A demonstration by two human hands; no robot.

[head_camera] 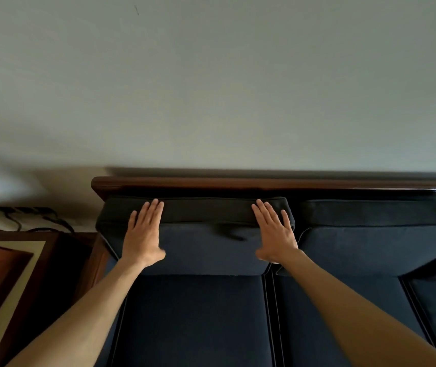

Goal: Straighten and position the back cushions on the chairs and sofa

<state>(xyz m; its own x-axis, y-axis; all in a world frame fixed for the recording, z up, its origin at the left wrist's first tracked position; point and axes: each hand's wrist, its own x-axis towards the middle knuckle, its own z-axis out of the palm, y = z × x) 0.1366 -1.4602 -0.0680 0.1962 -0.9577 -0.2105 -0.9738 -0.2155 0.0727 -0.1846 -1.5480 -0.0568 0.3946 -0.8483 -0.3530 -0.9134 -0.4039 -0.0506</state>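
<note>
Both hands lay flat against the leftmost back cushion [198,234] of the dark blue sofa [344,300], fingers straight and together, neither grip curled round anything. The left hand [144,234] pressed near the cushion's left end and the right hand [275,234] near its right end, fingertips reaching over the top edge onto the upper band. The cushion's long axis ran left to right, parallel to the wooden back rail [238,182] just behind it, and it stood on the left seat cushion [193,319]. A dark crease showed in its face between the hands, nearer the right one. Its right end sat just beside the neighbouring back cushion [383,234], so room to shift seemed tight there; to the left stood a wooden side table [13,260], apart from the sofa arm. The likely next move was a push straight back toward the rail, both hands being equally placed.
</note>
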